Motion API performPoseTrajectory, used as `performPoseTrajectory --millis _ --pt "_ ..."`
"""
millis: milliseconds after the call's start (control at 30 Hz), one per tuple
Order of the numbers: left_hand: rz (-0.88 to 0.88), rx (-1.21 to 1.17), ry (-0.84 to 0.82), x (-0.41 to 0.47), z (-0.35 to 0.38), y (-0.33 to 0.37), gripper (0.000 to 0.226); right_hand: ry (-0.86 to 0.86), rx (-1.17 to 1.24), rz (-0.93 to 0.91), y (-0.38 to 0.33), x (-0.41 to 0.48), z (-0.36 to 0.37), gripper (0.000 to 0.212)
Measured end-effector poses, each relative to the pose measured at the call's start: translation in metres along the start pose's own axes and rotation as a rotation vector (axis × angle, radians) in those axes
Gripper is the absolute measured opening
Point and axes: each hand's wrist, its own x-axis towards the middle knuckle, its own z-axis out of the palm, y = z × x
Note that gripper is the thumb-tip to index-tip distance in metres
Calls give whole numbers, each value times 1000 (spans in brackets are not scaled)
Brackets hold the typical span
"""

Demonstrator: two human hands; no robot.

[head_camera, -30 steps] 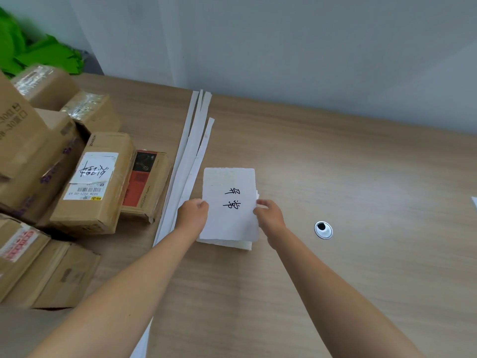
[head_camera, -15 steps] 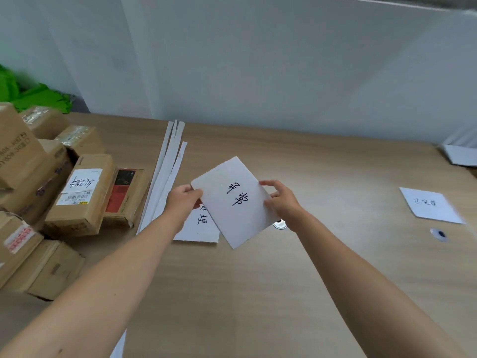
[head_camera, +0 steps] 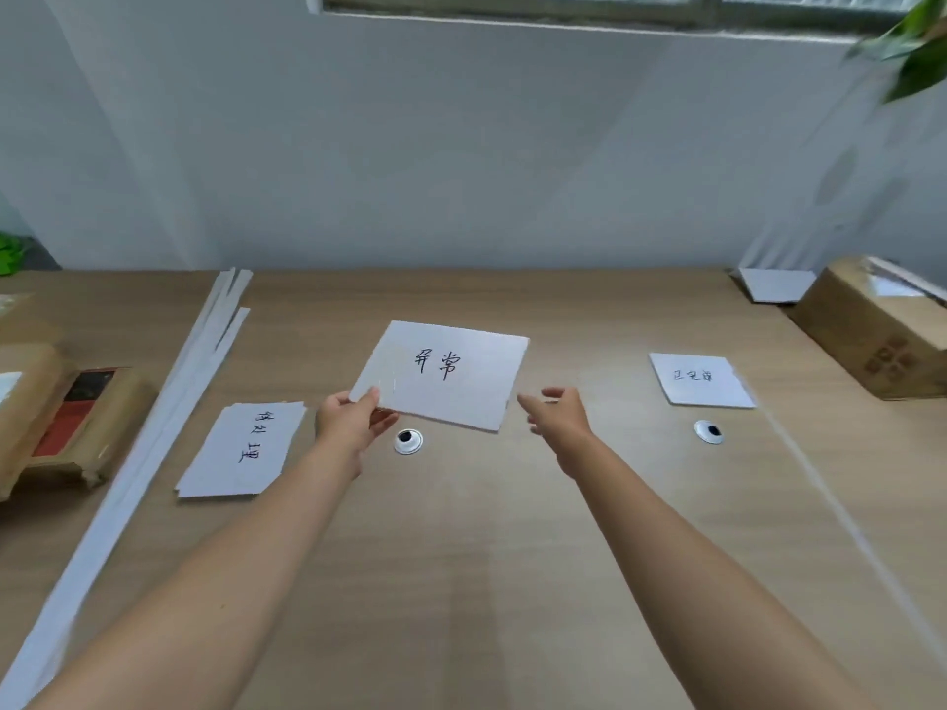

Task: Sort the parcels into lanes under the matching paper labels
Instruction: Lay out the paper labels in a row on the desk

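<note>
My left hand (head_camera: 351, 425) pinches the near left corner of a white paper label (head_camera: 446, 374) with black handwriting, held level over the middle of the wooden table (head_camera: 487, 556). My right hand (head_camera: 561, 415) hovers just off the label's right corner with fingers apart, not touching it. A second handwritten label (head_camera: 246, 448) lies flat on the table to the left. A third label (head_camera: 699, 379) lies to the right. Brown cardboard parcels (head_camera: 56, 422) are stacked at the left edge, and another parcel (head_camera: 871, 330) sits at the far right.
Long white paper strips (head_camera: 169, 417) run diagonally along the left side, and a thin strip (head_camera: 840, 520) runs down the right. Two round cable grommets (head_camera: 408, 441) (head_camera: 709, 432) are set in the tabletop. Loose white sheets (head_camera: 776, 284) lie by the wall. Green leaves (head_camera: 917, 48) hang at top right.
The label has turned from tilted to level and moved forward and right of the left-hand label. My right hand has let go of it. The view has lifted and swung right.
</note>
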Motion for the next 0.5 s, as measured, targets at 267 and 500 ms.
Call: performPoseTrajectory --millis 267,500 --pt "22 -84 15 -31 138 -60 33 17 226 -29 21 38 -99 20" --pt "14 -68 103 4 193 -101 39 39 176 -91 32 112 -134 27"
